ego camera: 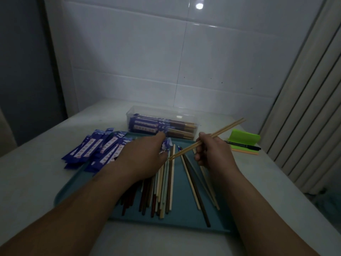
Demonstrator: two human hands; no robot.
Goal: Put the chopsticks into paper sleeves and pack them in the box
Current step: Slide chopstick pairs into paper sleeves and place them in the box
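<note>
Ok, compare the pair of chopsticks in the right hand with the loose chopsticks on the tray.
The held pair is lifted off the tray in the right hand's grip, slanting up to the right; the loose chopsticks lie flat on it. The held pair is two matching pale sticks; the loose chopsticks are many, pale and dark mixed. Both are bare, not yet in paper sleeves.

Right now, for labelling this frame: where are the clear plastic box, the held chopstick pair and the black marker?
Clear plastic box [151,110]: head view, bare back wall.
Held chopstick pair [227,127]: head view, shafts beyond the right hand [212,150].
Black marker [241,144]: head view, middle of barrel.
</note>
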